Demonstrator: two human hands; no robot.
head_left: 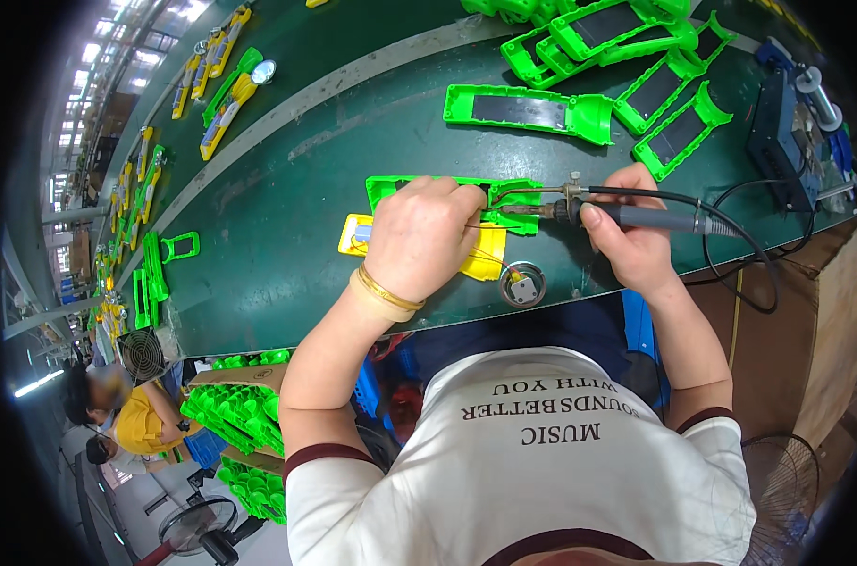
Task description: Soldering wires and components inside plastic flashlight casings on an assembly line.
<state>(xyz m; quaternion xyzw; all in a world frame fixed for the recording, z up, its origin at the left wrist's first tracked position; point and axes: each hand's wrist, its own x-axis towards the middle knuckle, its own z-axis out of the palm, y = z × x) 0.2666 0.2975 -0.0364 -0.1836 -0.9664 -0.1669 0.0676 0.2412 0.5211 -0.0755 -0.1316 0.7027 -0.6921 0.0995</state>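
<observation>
since thin wires (495, 259) are led from it over the yellow shell (490, 241), the round metal-rimmed lamp head (523, 285) is laid just beside that shell, near the edge of the green table (287, 236). the left hand (424, 231) is placed over the open green housing (526, 225), just beyond the shell, fingers curled down, probably so the work is steadied; whether anything is pinched cannot be told. the soldering iron (650, 217) is gripped by the right hand (636, 250), handle held sideways, likely so its tip is aimed low into the housing. black cables (775, 292) are looped right, by the soldering station (778, 141). farther off, spare green housings (589, 118) are piled within reach, presumably for handiness; yellow-and-green units (223, 127) are lined up far left.
</observation>
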